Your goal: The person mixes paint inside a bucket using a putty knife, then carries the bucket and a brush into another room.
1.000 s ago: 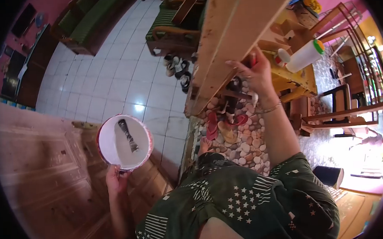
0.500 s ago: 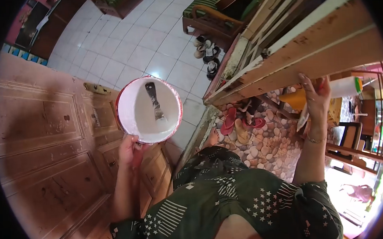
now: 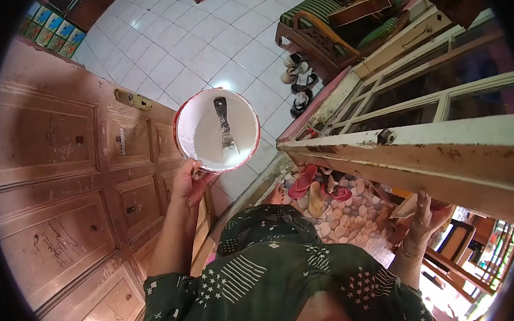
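Observation:
My left hand (image 3: pixel 189 180) is closed on the near rim of a white bucket (image 3: pixel 188 126) with a red outer edge. The bucket is tipped so that its inside faces me. A putty knife (image 3: pixel 223 117) with a dark handle lies inside, its blade on whitish material at the bottom. On the other side, my right hand (image 3: pixel 427 215) is raised against the lower side of a worn wooden window frame (image 3: pixel 397 167). Its visible fingers are apart and I see nothing held in them, though part of the hand is in shadow.
A panelled wooden door (image 3: pixel 101 180) with a brass lock plate (image 3: pixel 132 99) stands at left. Shoes (image 3: pixel 301 82) line the tiled floor (image 3: pixel 227 40) beside a green-striped armchair (image 3: pixel 325 23). Sandals (image 3: pixel 316 199) lie on the pebble-patterned floor by my foot (image 3: pixel 276 194).
My view has turned, showing more of the window panes. The bucket and my left hand appear farther right and slightly higher. My right hand appears lower, still by the frame.

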A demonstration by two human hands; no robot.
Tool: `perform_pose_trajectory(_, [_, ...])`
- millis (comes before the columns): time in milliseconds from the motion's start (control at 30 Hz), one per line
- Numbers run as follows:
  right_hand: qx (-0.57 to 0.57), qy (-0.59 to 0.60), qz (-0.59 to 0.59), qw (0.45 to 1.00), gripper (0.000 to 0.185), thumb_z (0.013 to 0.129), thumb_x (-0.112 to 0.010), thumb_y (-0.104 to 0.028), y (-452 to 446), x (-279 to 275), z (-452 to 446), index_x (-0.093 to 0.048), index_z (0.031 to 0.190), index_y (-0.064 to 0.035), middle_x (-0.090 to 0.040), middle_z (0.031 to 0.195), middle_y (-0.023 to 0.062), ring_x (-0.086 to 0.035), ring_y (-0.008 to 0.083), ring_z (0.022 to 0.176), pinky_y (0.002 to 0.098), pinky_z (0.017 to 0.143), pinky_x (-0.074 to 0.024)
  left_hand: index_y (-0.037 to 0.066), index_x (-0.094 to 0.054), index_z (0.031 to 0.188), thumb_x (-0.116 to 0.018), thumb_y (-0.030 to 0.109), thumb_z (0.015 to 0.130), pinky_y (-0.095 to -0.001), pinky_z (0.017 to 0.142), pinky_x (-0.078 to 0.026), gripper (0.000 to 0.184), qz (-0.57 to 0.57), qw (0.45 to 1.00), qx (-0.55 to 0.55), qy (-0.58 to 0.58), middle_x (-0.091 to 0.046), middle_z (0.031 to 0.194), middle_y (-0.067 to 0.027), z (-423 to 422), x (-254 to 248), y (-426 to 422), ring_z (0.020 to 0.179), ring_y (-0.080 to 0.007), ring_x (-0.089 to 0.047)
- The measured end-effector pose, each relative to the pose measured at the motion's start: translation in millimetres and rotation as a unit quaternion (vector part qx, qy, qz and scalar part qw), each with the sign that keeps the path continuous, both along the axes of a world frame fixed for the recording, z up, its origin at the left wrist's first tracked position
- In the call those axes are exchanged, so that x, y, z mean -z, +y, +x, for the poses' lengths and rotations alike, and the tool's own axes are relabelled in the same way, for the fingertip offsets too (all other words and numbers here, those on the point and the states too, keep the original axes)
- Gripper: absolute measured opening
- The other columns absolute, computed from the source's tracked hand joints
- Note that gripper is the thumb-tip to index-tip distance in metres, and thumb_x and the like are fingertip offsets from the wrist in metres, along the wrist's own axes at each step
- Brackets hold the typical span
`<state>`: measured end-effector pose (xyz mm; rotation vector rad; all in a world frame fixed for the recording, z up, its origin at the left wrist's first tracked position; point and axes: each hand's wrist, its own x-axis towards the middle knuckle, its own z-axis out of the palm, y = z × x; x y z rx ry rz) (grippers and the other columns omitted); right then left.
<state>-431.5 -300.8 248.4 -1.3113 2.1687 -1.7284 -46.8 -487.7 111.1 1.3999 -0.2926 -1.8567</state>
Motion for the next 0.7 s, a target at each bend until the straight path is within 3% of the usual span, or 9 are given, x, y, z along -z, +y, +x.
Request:
perform_pose_trajectory(33, [-0.003,0.006,0.003,1.000,0.041,0.075,-0.065,-0.011,0,-1,-2,-0.045,0.109,0.0006,-0.057,0.091,0.0056,-0.053,0.0103,0.076,0.0225,0.069,-0.0432,0.000,-0.051,0.102,-0.055,0.008,0.071,-0.0463,0.079,-0.051,0.032,-0.002,1.000,-0.003,0.004,-0.051,0.103,-0.0107,-3,1,-1,0.094,-0.0252,-0.051])
perform_pose_trajectory(100, [0.023,-0.006,0.026,0.999,0.055,0.072,-0.067,-0.016,15,7,-13,-0.041,0.117,0.0015,-0.054,0.099,0.0076,-0.052,0.0155,0.088,0.0296,0.081,-0.0416,-0.001,-0.051,0.100,-0.055,0.009,0.071,-0.0468,0.079,-0.051,0.031,-0.009,1.000,-0.011,0.011,-0.050,0.102,-0.0103,-7,4,-5,0.092,-0.0250,-0.051])
perform_pose_trajectory(300, [-0.033,-0.008,0.067,0.997,0.053,0.069,-0.068,-0.018,15,5,-16,-0.045,0.114,-0.0012,-0.053,0.098,0.0070,-0.051,0.0175,0.089,0.0320,0.081,-0.0417,-0.001,-0.052,0.098,-0.056,0.008,0.070,-0.0468,0.080,-0.050,0.030,-0.022,1.000,-0.020,-0.001,-0.051,0.102,-0.0105,-15,-4,-14,0.092,-0.0234,-0.051])
perform_pose_trajectory(433, [0.037,-0.031,0.140,0.989,0.049,0.070,-0.069,-0.020,43,11,-30,-0.049,0.111,-0.0008,-0.054,0.101,0.0076,-0.051,0.0187,0.091,0.0333,0.080,-0.0427,-0.001,-0.050,0.103,-0.056,0.008,0.070,-0.0460,0.082,-0.049,0.035,-0.017,1.000,-0.021,0.001,-0.050,0.105,-0.0101,-14,2,-18,0.095,-0.0234,-0.050])
perform_pose_trajectory(700, [0.115,0.019,0.094,0.989,0.046,0.072,-0.068,-0.021,44,17,-37,-0.050,0.109,-0.0005,-0.054,0.100,0.0085,-0.051,0.0187,0.089,0.0331,0.078,-0.0425,0.000,-0.047,0.105,-0.055,0.008,0.070,-0.0442,0.083,-0.049,0.037,-0.010,1.000,-0.020,-0.007,-0.049,0.108,-0.0101,-15,21,-24,0.098,-0.0245,-0.049])
